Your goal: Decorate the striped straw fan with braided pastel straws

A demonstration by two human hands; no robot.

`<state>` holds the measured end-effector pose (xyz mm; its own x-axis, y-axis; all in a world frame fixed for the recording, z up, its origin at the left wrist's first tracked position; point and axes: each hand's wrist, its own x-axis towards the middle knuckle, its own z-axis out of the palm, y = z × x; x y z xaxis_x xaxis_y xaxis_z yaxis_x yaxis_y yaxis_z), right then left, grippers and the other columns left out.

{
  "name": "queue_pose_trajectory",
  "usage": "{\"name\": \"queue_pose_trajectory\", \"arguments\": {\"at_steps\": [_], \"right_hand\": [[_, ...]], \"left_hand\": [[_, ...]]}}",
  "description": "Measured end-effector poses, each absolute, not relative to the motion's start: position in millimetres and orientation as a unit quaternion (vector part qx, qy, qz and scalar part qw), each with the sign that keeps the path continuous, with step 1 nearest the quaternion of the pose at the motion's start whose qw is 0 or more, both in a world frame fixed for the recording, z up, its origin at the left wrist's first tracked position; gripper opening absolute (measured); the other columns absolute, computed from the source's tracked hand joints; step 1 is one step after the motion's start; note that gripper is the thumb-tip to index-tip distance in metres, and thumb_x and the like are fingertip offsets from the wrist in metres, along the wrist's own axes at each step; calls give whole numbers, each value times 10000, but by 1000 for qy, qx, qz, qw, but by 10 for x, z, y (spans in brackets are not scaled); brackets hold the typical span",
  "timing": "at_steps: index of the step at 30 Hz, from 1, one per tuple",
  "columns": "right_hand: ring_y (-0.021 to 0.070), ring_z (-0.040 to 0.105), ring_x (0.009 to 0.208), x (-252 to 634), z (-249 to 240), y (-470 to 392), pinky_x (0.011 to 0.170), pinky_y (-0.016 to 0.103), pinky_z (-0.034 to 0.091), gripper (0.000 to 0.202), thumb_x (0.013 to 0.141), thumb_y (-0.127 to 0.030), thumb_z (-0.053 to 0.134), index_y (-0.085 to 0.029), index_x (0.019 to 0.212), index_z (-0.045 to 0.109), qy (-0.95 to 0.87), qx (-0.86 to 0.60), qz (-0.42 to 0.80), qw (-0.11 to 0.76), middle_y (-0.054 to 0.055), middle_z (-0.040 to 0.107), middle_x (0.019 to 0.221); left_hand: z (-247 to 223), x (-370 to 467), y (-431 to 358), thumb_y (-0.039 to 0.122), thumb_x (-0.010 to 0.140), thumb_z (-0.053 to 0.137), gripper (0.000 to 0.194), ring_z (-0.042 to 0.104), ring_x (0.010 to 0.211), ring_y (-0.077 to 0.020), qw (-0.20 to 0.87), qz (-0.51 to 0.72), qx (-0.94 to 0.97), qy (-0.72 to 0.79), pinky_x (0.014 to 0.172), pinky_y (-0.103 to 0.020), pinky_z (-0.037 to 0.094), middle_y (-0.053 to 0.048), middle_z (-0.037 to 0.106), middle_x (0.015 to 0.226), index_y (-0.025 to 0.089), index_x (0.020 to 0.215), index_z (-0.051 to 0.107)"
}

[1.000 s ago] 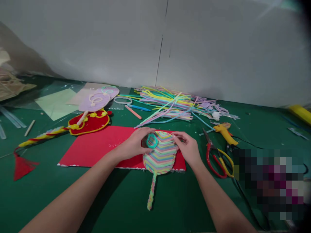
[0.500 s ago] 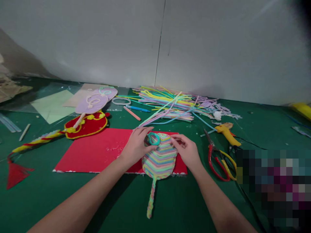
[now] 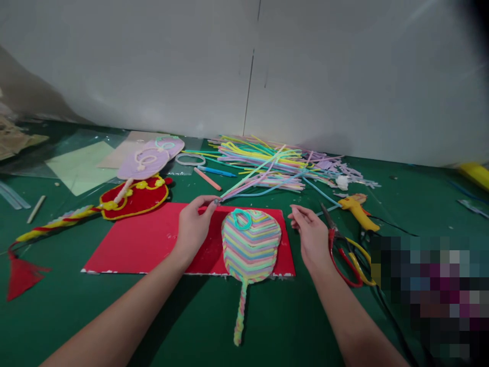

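A hand fan (image 3: 251,250) with pastel zigzag stripes of pipe cleaner lies face up, its twisted handle pointing towards me. Near its upper edge sits a small turquoise pipe-cleaner ring (image 3: 242,219). My left hand (image 3: 194,224) is to the upper left of the fan, thumb and forefinger pinched at the near ends of some long pipe cleaners (image 3: 250,178); what is between the fingertips is too small to name. Right of the fan, apart from it, my right hand (image 3: 311,234) has its fingers drawn together; anything in them is hidden. Scissors (image 3: 344,255) lie beside this hand.
Beneath the fan is a red board (image 3: 141,250). A red fan (image 3: 133,201) with a tassel and a lilac fan (image 3: 147,160) lie left. Many pipe cleaners (image 3: 263,155) are heaped at the back, before the wall. A yellow glue gun (image 3: 357,210) with cable lies right.
Both hands have come off the fan. The left moved up and left to the pipe-cleaner ends, and the right moved out to the right. The turquoise ring stays on the fan.
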<state>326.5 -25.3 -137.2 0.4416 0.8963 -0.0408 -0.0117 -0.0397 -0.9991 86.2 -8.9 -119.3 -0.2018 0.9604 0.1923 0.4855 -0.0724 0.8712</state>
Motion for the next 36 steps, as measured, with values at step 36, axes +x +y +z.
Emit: {"name": "queue_pose_trajectory", "arguments": {"at_steps": [36], "right_hand": [[160,531,679,3167,-1329,-319,633,276,426,253,733,-412,568,-189,811,659,-613,-609,303,402,52,650,828]], "left_hand": [[-1269,904,-119,313,740,546,118,533,885,-192,227,331,753,521,794,-323,418,-33,572,874,206,769,588]]}}
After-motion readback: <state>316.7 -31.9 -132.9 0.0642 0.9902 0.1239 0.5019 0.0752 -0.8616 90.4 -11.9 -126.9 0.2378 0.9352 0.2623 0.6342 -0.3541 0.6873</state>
